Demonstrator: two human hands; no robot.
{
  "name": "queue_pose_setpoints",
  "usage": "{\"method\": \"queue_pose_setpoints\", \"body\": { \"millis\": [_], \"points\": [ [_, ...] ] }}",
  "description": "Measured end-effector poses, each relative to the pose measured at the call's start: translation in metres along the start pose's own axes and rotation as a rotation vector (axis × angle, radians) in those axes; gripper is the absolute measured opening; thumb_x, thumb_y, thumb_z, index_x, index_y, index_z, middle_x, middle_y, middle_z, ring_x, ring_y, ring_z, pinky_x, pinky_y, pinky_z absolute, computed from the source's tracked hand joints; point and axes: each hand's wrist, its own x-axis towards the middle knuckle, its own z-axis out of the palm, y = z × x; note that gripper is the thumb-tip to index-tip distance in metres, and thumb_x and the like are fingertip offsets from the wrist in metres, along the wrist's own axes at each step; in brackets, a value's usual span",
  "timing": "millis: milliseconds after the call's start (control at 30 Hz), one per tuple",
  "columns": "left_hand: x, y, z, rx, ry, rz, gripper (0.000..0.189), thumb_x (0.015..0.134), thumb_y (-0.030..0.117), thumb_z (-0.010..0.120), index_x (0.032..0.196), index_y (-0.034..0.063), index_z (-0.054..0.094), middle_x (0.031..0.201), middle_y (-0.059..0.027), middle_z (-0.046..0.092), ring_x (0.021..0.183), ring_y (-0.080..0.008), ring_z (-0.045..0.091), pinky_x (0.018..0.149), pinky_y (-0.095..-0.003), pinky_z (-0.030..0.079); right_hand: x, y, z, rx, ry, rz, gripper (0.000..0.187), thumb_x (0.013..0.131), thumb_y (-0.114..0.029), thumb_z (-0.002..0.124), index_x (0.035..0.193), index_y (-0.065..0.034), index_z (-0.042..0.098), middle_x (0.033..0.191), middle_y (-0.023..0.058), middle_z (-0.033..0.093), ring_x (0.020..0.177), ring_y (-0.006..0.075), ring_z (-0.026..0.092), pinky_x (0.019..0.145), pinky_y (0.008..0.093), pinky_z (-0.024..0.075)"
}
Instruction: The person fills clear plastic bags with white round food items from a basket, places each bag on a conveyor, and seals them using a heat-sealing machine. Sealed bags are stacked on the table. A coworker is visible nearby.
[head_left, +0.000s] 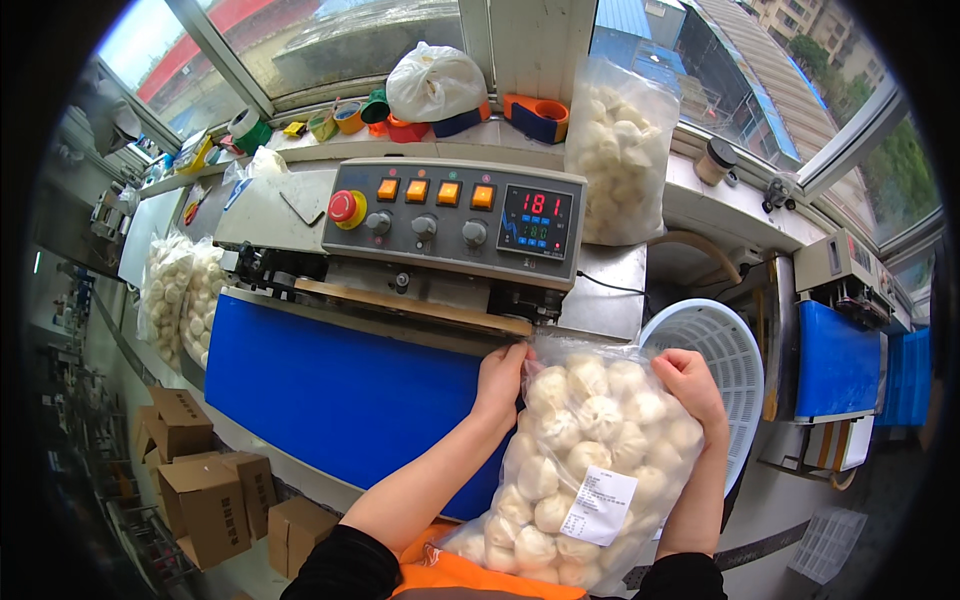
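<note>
A large clear plastic bag of white steamed buns (589, 450), with a printed white label on its front, hangs before me at the right end of the sealer's blue conveyor belt (337, 390). My left hand (504, 379) grips the bag's upper left corner, close under the edge of the continuous band sealer (450, 225). The upper right edge of the bag is pinched in my right hand (690, 382), beside the light blue plastic basket. The bag's top edge lies near the right end of the sealer's wooden strip (412, 306). The sealer's buttons are lit and its display is on.
Another bag of buns (619, 154) stands behind the sealer's right end. A light blue basket (746, 367) is at right, with a second sealer (844, 277) beyond. Bags of buns (166, 300) stand at left above cardboard boxes (206, 502). Tape rolls (348, 116) line the windowsill.
</note>
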Motion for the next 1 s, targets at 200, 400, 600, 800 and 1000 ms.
{"method": "queue_pose_setpoints", "body": {
  "millis": [200, 400, 600, 800, 1000],
  "points": [
    [-0.013, 0.017, -0.002, 0.07, -0.019, -0.006, 0.019, 0.1, 0.022, 0.059, 0.095, 0.0047, 0.065, 0.08, -0.0005, 0.063, 0.068, -0.0094, 0.055, 0.06, -0.0252, 0.043, 0.008, -0.003, 0.004, -0.099, 0.031, -0.077, 0.021, 0.095, -0.013, 0.065, 0.079, 0.0011, 0.067, 0.067, -0.0046, 0.058, 0.063, 0.0045, 0.048, 0.057, 0.0255, 0.0399],
    [0.0, 0.004, -0.009, 0.082, 0.084, 0.154, 0.017, 0.102, 0.014, 0.055, 0.102, 0.0022, 0.067, 0.083, 0.0019, 0.06, 0.073, -0.0075, 0.05, 0.066, -0.0246, 0.041, 0.01, -0.03, 0.018, -0.285, 0.113, -0.139, 0.019, 0.091, -0.014, 0.07, 0.09, 0.005, 0.073, 0.071, 0.0086, 0.069, 0.064, 0.0129, 0.06, 0.064, 0.0302, 0.0498],
    [0.006, 0.006, -0.021, 0.262, 0.156, 0.218, 0.021, 0.102, 0.015, 0.055, 0.101, -0.0012, 0.068, 0.091, -0.0026, 0.068, 0.076, -0.0115, 0.055, 0.069, -0.0291, 0.046, 0.013, -0.044, 0.027, -0.464, 0.133, -0.165, 0.017, 0.089, -0.012, 0.072, 0.095, 0.0033, 0.076, 0.078, 0.0144, 0.073, 0.066, 0.0183, 0.065, 0.068, 0.0334, 0.0524],
    [0.019, 0.004, -0.038, 0.3, 0.21, 0.229, 0.025, 0.103, 0.018, 0.054, 0.099, -0.0029, 0.068, 0.088, -0.0066, 0.068, 0.074, -0.0143, 0.057, 0.068, -0.0324, 0.048, 0.026, -0.037, 0.037, -0.28, 0.056, -0.113, 0.018, 0.089, -0.013, 0.073, 0.095, 0.0043, 0.076, 0.077, 0.0092, 0.073, 0.067, 0.0126, 0.062, 0.067, 0.0301, 0.0513],
    [0.025, 0.007, -0.058, 0.294, 0.24, 0.28, 0.026, 0.103, 0.019, 0.056, 0.101, -0.004, 0.068, 0.089, -0.0098, 0.07, 0.077, -0.0152, 0.059, 0.071, -0.0314, 0.048, 0.032, -0.048, 0.05, -0.257, -0.005, -0.031, 0.023, 0.089, -0.02, 0.077, 0.096, 0.0016, 0.077, 0.074, 0.0078, 0.072, 0.068, 0.01, 0.06, 0.066, 0.029, 0.0503]
  ]
}}
